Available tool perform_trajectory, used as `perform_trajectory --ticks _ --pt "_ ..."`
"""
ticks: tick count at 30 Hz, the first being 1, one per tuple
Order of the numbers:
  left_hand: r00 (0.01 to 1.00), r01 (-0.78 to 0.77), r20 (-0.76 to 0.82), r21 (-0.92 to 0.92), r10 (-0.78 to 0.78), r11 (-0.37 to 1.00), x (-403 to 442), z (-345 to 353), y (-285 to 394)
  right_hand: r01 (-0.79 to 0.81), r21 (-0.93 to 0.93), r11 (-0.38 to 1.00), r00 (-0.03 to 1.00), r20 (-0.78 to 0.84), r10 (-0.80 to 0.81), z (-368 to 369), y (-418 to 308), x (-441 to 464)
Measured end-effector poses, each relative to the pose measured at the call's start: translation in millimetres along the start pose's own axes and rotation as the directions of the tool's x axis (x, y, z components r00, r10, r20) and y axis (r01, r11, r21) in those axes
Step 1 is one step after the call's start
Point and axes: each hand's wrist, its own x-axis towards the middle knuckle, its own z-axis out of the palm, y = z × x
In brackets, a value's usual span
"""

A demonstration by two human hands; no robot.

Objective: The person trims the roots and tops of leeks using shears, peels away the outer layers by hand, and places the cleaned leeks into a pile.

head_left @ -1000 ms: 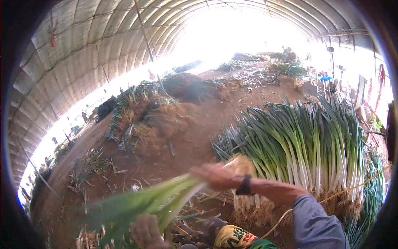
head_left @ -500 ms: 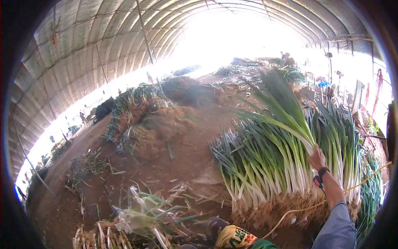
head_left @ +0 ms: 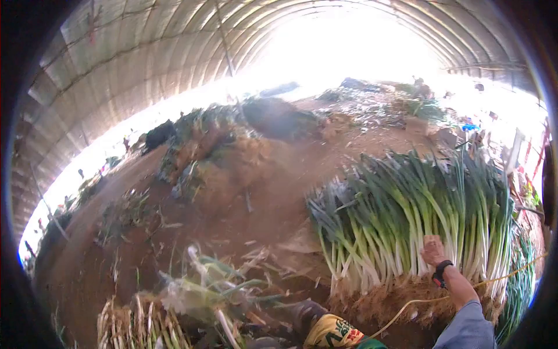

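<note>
The right hand (head_left: pixel 433 251) is against the leeks (head_left: pixel 407 215), whether gripping I cannot tell; they look light, firmest and best held at the white stems (head_left: pixel 414 256), leaves (head_left: pixel 401 180) softer.

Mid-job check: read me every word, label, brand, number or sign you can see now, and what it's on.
"V", perhaps: a large dark-green mark on the yellow, green-edged printed material at the bottom; smaller red marks beside it are too blurred to read.
Black-and-red watch-like wristband: any digits or brand are too small to read.
No other lettering can be made out.
</note>
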Motion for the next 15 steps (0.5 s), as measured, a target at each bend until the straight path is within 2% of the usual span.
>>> perform_trajectory --ticks 3,4,5,6,7,8,11,15 --pt "0.989 0.075 -0.130 0.008 -0.073 0.997 -5 5 9 0.160 0.373 0.914 0.972 0.104 -0.212 -58 -145 7" --pt "0.977 0.108 -0.179 -0.044 -0.114 0.993 -9 7 8 0.238 0.383 0.893 0.941 0.136 -0.309 -48 -178 9" --pt "0.982 0.086 -0.159 -0.102 -0.101 0.991 -26 -9 37 0.335 0.433 0.837 0.893 0.138 -0.429 -49 -214 5" --pt "0.954 0.074 -0.288 -0.055 -0.087 0.996 -30 -5 40 0.413 0.483 0.772 0.837 0.131 -0.530 -63 -251 -1" --pt "0.926 -0.017 -0.377 -0.031 0.004 0.999 -24 4 24 0.475 0.530 0.702 0.781 0.114 -0.615 -76 -287 -7" --pt "0.904 -0.036 -0.426 -0.024 0.022 0.999 -21 8 16 0.558 0.570 0.603 0.702 0.062 -0.709 -85 -319 -11" --pt "0.857 -0.089 -0.513 -0.065 0.044 0.994 -10 12 23 0.520 0.765 0.380 0.568 0.022 -0.823 -99 -397 -31" --pt "0.897 0.036 -0.437 -0.094 -0.073 0.995 -7 6 66 0.611 0.763 0.212 0.396 -0.063 -0.916 -140 -454 -55"
